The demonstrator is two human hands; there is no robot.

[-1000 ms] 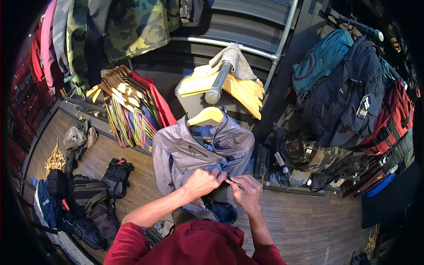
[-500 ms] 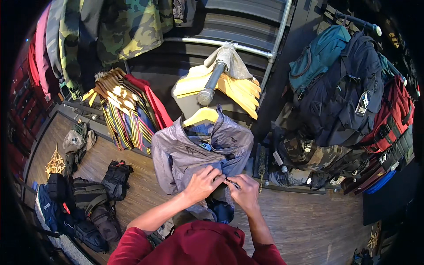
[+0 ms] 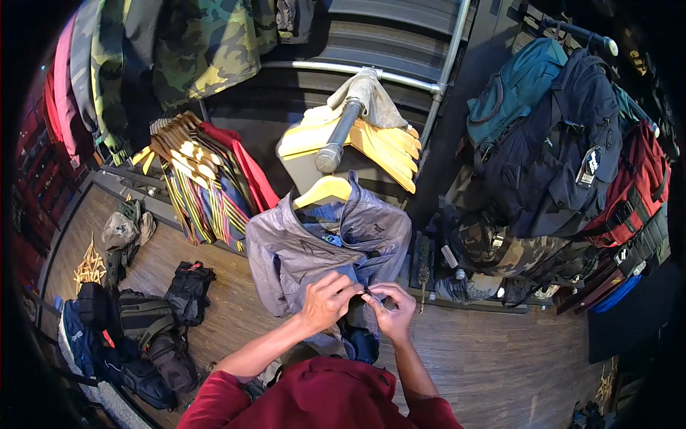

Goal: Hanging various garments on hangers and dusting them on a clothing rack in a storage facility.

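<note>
A greyish-purple jacket point(image 3: 286, 247) with a blue lining hangs in front of me on a light wooden hanger point(image 3: 323, 189), its collar spread apart. My left hand point(image 3: 327, 299) is closed on the front edge of the jacket, below the chest. Right beside it, my right hand point(image 3: 391, 307) pinches the opposite front edge with thumb and forefinger. The fingertips of both hands almost meet at a small dark spot on the opening, too small to make out. The jacket's lower part is partly hidden behind my hands and forearms.
A metal pipe point(image 3: 339, 136) juts toward me, with bare wooden hangers point(image 3: 382, 154) and a grey cloth point(image 3: 368, 96) behind it. Backpacks point(image 3: 547, 157) hang at the right. Several bags point(image 3: 146, 314) lie on the wooden floor at the left. Striped shirts point(image 3: 189, 207) and camouflage jackets point(image 3: 214, 57) hang upper left.
My right hand has turned slightly, its fingers now lying more level over the jacket's opening. My left hand stays at the same place, still pinching the front edge.
</note>
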